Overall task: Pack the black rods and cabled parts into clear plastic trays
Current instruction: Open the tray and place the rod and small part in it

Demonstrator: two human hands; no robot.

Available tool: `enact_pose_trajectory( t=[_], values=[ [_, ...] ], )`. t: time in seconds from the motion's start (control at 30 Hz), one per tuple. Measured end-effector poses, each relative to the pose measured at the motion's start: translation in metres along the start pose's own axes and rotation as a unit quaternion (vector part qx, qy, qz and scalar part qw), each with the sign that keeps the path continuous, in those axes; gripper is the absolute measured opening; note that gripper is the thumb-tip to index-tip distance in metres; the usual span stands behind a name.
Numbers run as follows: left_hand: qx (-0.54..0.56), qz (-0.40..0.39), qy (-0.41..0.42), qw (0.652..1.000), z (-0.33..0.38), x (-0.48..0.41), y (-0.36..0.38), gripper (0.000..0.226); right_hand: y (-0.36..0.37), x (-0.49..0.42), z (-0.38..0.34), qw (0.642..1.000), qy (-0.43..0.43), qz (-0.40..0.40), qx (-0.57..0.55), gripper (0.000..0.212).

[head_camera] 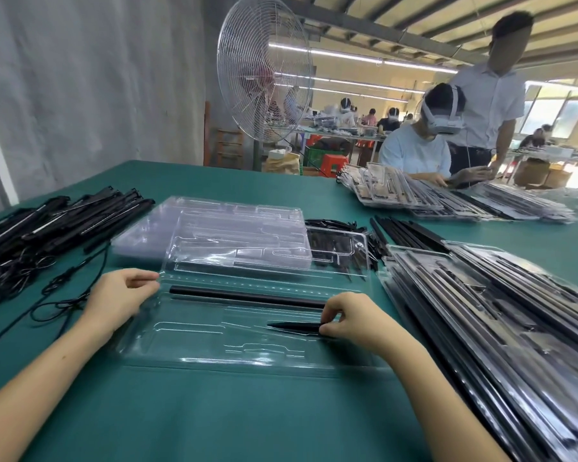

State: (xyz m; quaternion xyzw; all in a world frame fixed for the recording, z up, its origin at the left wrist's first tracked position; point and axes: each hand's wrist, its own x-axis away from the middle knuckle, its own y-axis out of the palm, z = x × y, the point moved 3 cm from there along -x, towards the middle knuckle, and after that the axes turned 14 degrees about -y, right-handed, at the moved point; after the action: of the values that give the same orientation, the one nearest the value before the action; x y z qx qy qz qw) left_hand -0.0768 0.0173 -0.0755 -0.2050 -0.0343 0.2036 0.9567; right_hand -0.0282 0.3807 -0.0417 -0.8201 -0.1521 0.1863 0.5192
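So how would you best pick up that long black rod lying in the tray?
Pinch the rod across its thin width near its bare middle, coming from above: it lies flat in a tray groove, and the right hand sits at its right end.

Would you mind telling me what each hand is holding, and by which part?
The right hand pinches the short black rod at its right end; the left hand appears to pinch the clear tray by its left edge.

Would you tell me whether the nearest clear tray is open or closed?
Open: the clear tray has its lid folded back; the long black rod lies uncovered.
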Motion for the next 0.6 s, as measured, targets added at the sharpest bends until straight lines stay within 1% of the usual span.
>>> enact_pose_trajectory(
  t=[0.13,0.3,0.37,0.5,0.6],
  values=[
    [-0.039,-0.009,0.006,0.999,0.0,0.001,0.002,0.016,-0.002,0.0,0.0,1.0,0.018,-0.003,-0.011,0.006],
    [-0.037,-0.021,0.007,0.999,-0.001,0.0,0.002,0.017,-0.004,0.004,-0.001,0.998,0.042,-0.011,-0.042,0.015],
    [-0.061,-0.029,0.001,0.998,0.004,-0.003,-0.004,0.015,-0.004,0.005,-0.002,0.998,0.047,-0.01,-0.044,0.015],
    [-0.166,-0.052,-0.018,0.985,0.016,-0.012,-0.025,0.003,-0.004,0.004,-0.003,0.998,0.055,-0.001,-0.034,0.017],
    [-0.292,-0.111,-0.036,0.949,0.015,-0.008,-0.034,0.008,-0.002,0.004,-0.005,0.998,0.059,0.001,-0.026,0.014]
  ],
)
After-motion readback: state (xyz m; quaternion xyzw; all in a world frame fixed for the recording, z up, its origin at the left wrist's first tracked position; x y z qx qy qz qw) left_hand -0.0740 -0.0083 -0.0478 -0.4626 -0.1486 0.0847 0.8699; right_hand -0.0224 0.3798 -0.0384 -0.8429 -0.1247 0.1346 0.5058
